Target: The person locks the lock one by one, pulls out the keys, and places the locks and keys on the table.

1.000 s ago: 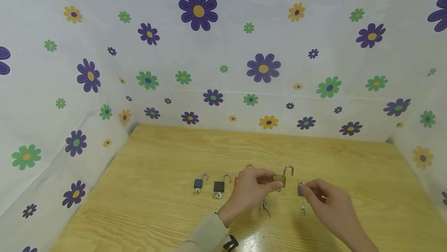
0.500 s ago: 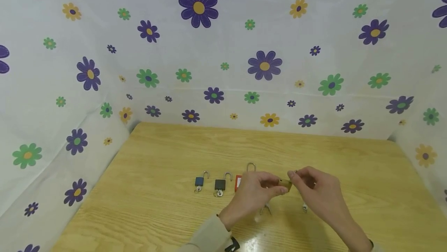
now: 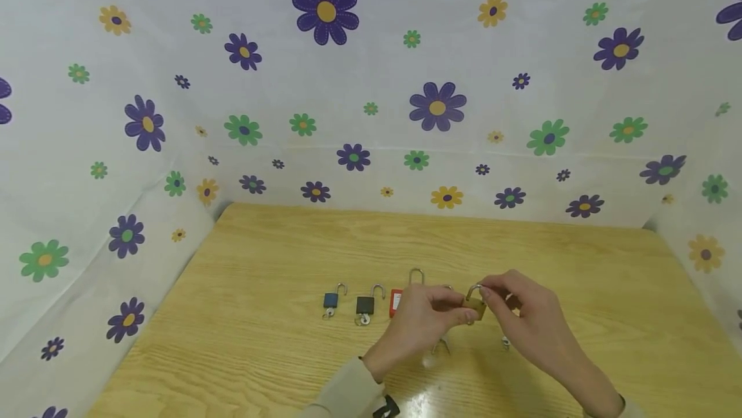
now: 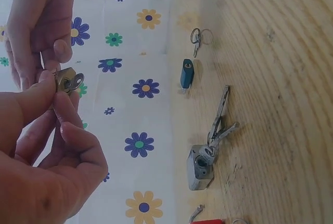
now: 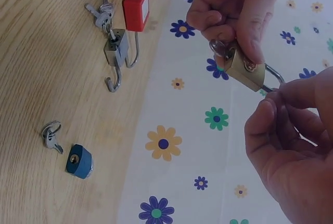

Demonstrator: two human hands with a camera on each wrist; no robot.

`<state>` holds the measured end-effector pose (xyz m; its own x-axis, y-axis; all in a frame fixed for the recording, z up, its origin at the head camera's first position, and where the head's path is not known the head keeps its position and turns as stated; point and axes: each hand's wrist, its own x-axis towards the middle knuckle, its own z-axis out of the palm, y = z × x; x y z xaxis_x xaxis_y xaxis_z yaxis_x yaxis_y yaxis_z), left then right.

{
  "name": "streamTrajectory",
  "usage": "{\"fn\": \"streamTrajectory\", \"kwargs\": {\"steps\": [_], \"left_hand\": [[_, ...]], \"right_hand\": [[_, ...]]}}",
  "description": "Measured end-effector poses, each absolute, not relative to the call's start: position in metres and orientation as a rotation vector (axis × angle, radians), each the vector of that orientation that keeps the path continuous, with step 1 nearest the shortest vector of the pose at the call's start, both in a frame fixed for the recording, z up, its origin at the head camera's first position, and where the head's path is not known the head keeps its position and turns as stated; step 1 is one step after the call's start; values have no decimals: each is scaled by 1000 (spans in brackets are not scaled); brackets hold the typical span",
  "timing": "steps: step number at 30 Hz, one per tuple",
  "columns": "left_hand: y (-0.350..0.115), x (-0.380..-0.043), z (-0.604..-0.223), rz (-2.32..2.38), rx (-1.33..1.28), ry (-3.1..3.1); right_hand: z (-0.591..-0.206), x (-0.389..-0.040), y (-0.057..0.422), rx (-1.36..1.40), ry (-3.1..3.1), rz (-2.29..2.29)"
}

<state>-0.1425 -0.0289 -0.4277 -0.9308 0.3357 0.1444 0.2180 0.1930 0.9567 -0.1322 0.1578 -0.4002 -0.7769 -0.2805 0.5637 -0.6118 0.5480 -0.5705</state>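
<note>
My left hand (image 3: 414, 318) holds the body of a brass padlock (image 5: 244, 71) above the table between thumb and fingers. A key (image 4: 77, 82) sticks out of its keyhole. With thumb and fingertips my right hand (image 3: 530, 318) pinches the padlock's steel shackle (image 5: 274, 73). Whether the shackle's free leg sits inside the body I cannot tell. Below on the table lie a small blue padlock (image 5: 79, 161), its keys (image 5: 52, 136) apart from it, and a grey padlock (image 4: 200, 167) with keys hanging from it. In the head view my right hand hides the small blue padlock.
Further left on the wooden table (image 3: 278, 250) are a red padlock (image 3: 396, 302), a black padlock (image 3: 365, 305) and another blue padlock (image 3: 330, 301). These last two have raised shackles and keys. A flower-patterned cloth (image 3: 261, 70) stands behind the table and along its sides.
My right hand has moved up and left from near the small blue padlock to the brass padlock's shackle. That shackle stood swung open a second ago and has since turned over the body.
</note>
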Motion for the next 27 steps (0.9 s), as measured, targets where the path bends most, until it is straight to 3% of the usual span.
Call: {"fn": "streamTrajectory", "kwargs": {"steps": [10,27], "left_hand": [[-30,-144,-432,1915,498,2253],[-32,-143,-434,1924,405,2182]], "right_hand": [[-400,-131,159,735,-2393,1089],[-399,-129,172,1169,-2338,568]]}}
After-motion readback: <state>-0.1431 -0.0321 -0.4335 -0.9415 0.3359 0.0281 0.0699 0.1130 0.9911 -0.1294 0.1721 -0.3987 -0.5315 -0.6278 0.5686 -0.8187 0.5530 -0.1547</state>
